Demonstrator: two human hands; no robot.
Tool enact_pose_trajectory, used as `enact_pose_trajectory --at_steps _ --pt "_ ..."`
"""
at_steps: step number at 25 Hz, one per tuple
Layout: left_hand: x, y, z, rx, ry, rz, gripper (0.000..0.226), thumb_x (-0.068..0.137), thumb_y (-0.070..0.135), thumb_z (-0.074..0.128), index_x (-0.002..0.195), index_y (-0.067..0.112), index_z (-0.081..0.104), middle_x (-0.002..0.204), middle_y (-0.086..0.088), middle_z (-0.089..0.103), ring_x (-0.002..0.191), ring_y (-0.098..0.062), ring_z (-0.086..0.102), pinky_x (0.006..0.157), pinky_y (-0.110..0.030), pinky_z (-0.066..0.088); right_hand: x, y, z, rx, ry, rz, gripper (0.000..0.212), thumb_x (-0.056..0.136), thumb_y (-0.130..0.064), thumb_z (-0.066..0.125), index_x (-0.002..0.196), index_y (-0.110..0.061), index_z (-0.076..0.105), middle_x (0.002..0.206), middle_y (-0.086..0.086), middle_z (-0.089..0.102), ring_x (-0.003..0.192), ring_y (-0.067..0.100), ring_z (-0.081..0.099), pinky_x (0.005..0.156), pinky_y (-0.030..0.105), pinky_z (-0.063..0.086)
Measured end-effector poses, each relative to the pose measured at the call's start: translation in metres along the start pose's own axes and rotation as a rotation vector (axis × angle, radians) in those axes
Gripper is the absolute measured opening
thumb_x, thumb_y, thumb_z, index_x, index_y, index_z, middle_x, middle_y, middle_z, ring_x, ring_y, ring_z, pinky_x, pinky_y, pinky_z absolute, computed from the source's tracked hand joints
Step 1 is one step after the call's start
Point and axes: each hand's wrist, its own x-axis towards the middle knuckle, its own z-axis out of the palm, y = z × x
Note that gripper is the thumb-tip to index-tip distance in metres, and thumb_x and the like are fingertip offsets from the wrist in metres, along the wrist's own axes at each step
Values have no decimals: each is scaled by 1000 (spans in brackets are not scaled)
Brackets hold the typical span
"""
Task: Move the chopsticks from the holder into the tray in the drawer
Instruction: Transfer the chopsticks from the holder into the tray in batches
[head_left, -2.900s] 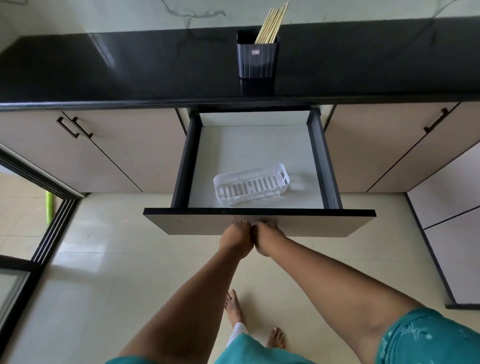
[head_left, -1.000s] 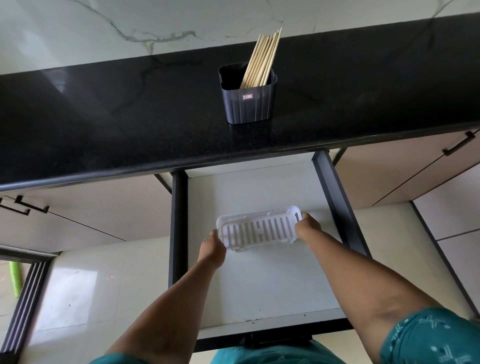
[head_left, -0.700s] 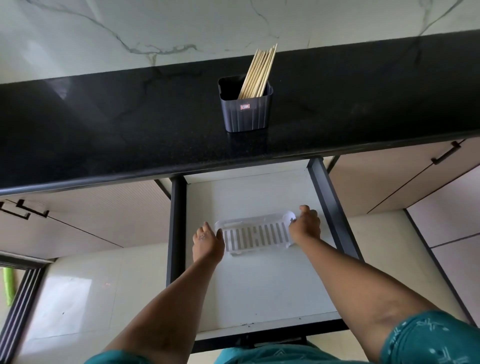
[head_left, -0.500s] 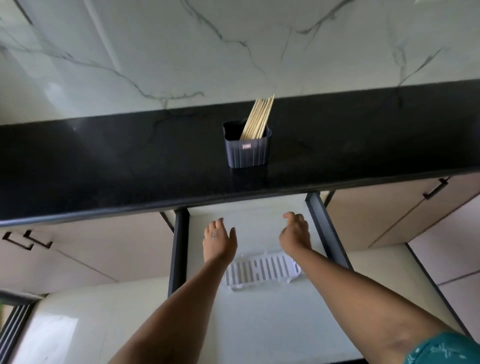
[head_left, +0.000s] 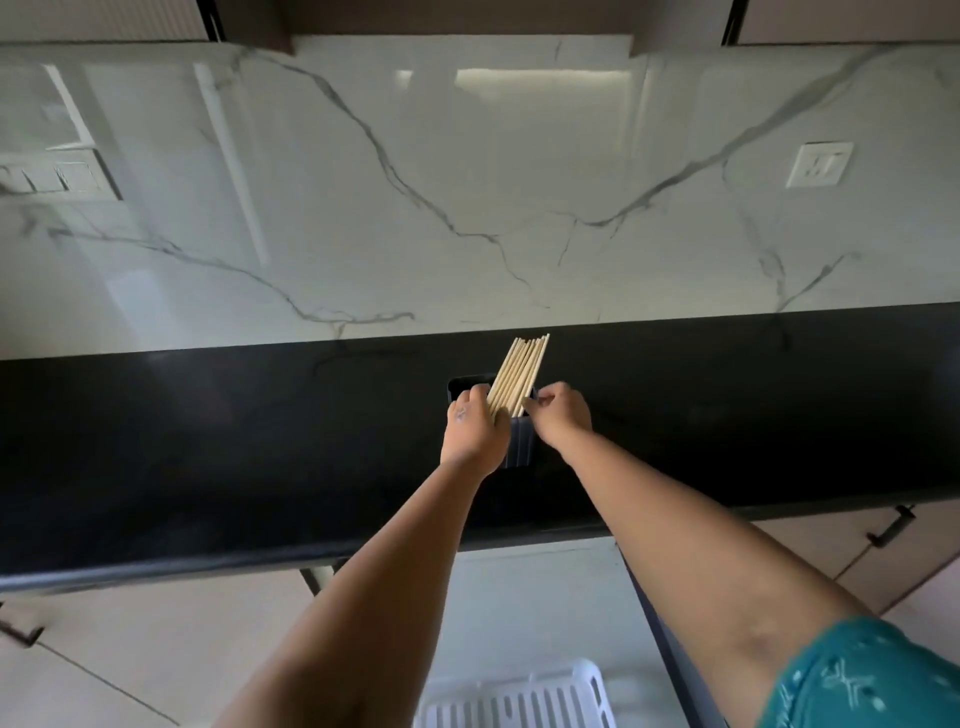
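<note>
A single head-worn view looks forward and slightly down from above the person's arms, facing the marble backsplash at 12 o'clock, with the black countertop crossing the middle of the frame. It stands close, at arm's reach of the counter, so the open drawer shows only at 6 o'clock along the bottom edge.

Both hands risen from the drawer tray, left hand and right hand now gripping the chopsticks
</note>
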Motion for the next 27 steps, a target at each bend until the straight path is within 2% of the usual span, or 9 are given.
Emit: enact_pose_trajectory --at_steps 2,5,7,11,15,19,23,25,27 --pt "18 4 10 -45 -6 -43 37 93 23 47 128 12 46 127 -11 53 119 -25 44 96 -35 40 28 -5 7 32 -17 68 62 83 -36 70 135 -11 47 136 10 53 119 28 56 88 36 51" --pt "40 2 24 -38 -4 -37 39 91 24 51 129 15 46 125 -8 54 118 -24 45 95 -37 43 68 -11 24 -71 -2 53 64 86 -45 65 134 -7 47 137 13 52 123 32 52 95 39 48" --pt "46 -3 28 -12 24 -12 40 89 26 53 127 17 47 123 -5 55 116 -23 45 93 -36 44 85 -11 31 -177 7 18 58 89 -47 58 128 -5 51 130 14 57 119 32 55 90 38 48" --pt "41 -12 32 -37 40 -16 40 87 25 53 127 19 48 122 1 55 117 -17 44 92 -30 41 96 -7 38 -203 -14 70 52 92 -45 54 126 -5 51 124 15 60 112 31 60 80 36 51" --pt "38 -16 30 -65 47 -9 39 87 23 54 126 18 50 121 2 55 117 -15 43 95 -29 39 98 -11 38 -242 -30 52 39 94 -33 49 119 -3 55 118 16 62 94 26 60 70 32 50" --pt "36 -21 27 -91 45 -42 37 87 24 53 123 19 51 119 3 54 116 -15 43 88 -23 36 95 -17 38 -198 -57 58 36 96 -25 45 122 -2 53 123 17 59 105 30 61 69 32 47" --pt "31 -25 22 -108 53 -53 36 87 24 54 123 18 52 118 1 54 115 -16 43 88 -25 38 87 -19 28 -164 0 27 34 100 -24 42 123 -2 52 123 17 59 104 30 62 66 31 46" --pt "28 -24 19 -134 49 -61 36 87 23 55 122 17 52 118 0 54 115 -17 43 91 -28 40 80 -23 15 -140 25 -37 33 101 -27 41 119 -3 53 118 16 60 89 24 62 60 25 44" --pt "25 -17 16 -142 42 -64 36 87 22 54 123 16 51 120 -1 54 117 -20 43 93 -29 40 65 -34 -3 -98 74 -153 32 101 -29 40 114 -3 54 111 14 60 69 12 53 48 18 36"
